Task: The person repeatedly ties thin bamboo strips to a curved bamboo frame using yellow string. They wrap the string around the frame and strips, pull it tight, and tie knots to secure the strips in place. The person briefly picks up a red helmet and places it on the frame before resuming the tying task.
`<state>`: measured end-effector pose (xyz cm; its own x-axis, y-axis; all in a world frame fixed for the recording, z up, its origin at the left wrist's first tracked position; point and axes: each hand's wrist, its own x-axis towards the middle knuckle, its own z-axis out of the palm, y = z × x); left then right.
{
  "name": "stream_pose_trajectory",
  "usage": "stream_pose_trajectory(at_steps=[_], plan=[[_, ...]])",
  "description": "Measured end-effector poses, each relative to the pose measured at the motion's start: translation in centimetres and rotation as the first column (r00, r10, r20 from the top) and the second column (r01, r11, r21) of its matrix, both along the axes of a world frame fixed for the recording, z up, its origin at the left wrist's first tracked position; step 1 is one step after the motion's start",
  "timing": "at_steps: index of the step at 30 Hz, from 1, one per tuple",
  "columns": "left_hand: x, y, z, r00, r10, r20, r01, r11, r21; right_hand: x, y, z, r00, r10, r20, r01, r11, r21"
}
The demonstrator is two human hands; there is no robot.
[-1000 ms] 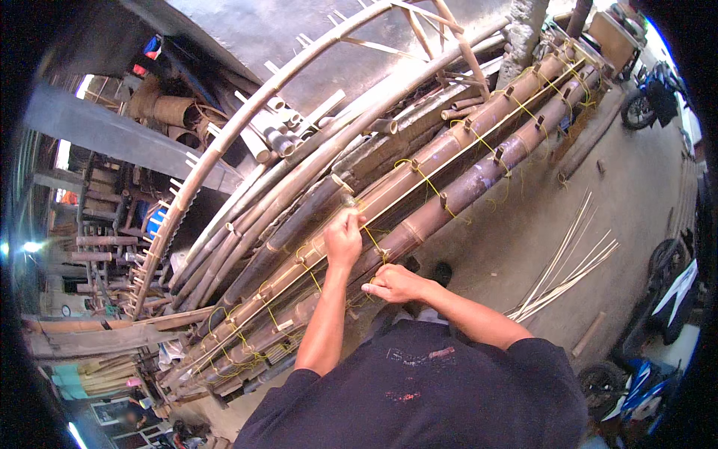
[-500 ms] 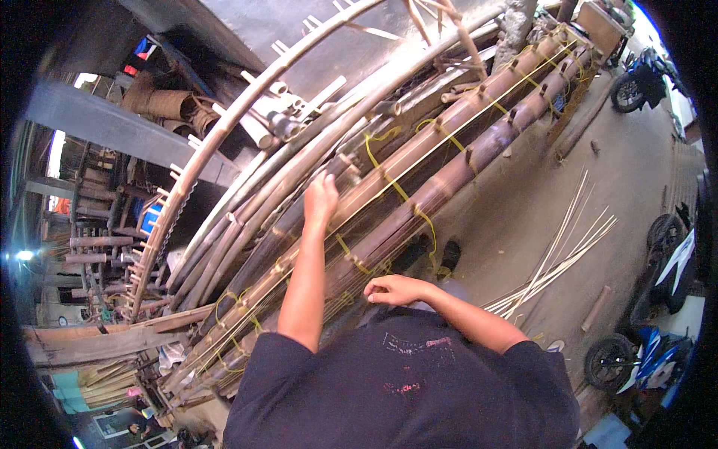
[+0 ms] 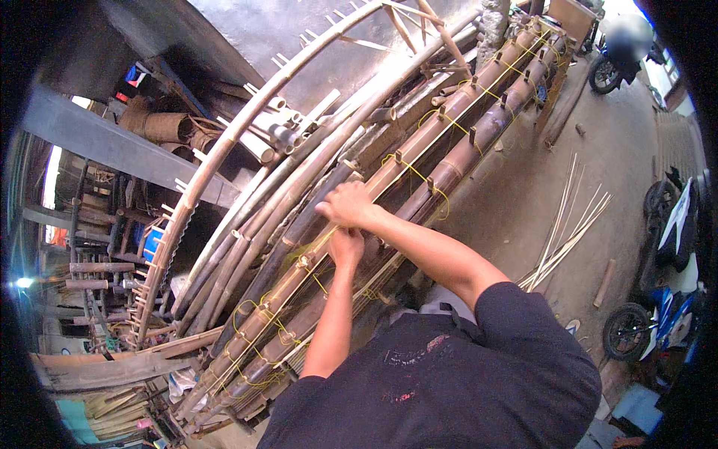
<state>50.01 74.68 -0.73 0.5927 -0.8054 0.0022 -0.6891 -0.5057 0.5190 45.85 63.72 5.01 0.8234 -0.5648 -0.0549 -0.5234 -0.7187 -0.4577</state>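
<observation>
Two long brown bamboo poles lie side by side before me, the farther pole [image 3: 423,142] and the nearer pole [image 3: 454,166]. Short pegs stand up from them, and yellow cord [image 3: 413,170] is looped around both. My right hand [image 3: 346,203] is closed over the farther pole. Just below it, my left hand [image 3: 345,247] is closed too, almost touching the right. A blurred yellow streak shows beside my left hand. What lies inside either hand is hidden. A pale thin strip runs along the farther pole.
Beyond the poles lie more long poles [image 3: 280,196] and a curved pegged bamboo frame [image 3: 196,183]. Thin split bamboo strips [image 3: 561,251] lie on the floor at right. Motorbikes stand along the right side, the closest a blue and white motorbike [image 3: 658,318].
My left hand has come down and nearer along the farther pole. My right hand has swung from in front of my body up and away to meet it. The view has shifted slightly.
</observation>
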Motion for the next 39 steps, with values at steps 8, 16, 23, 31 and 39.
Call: stream_pose_trajectory(at_steps=[8,16,23,31,39], plan=[[1.1,0.1,-1.1,1.000,-0.018,-0.009,0.016,0.992,-0.128,-10.8,3.7,-0.6,0.638,0.334,0.694,-0.620,0.757,0.205],[8.3,-6.6,0.1,0.884,-0.265,-0.386,0.011,0.836,-0.549,-13.0,12.0,-9.1,0.820,0.067,0.568,-0.249,0.936,0.249],[-2.7,-17.1,2.2,0.916,-0.398,0.042,0.352,0.752,-0.557,-17.9,8.2,-8.7,0.666,-0.341,0.663,-0.171,0.796,0.580],[-14.6,-24.0,2.3,0.839,-0.510,0.187,0.523,0.666,-0.531,-38.6,9.6,-16.2,-0.267,-0.938,-0.221,-0.276,-0.146,0.950],[-23.7,-28.7,3.2,0.799,-0.513,0.315,0.598,0.617,-0.512,-54.1,22.4,-27.4,-0.115,-0.882,-0.456,0.719,-0.391,0.574]])
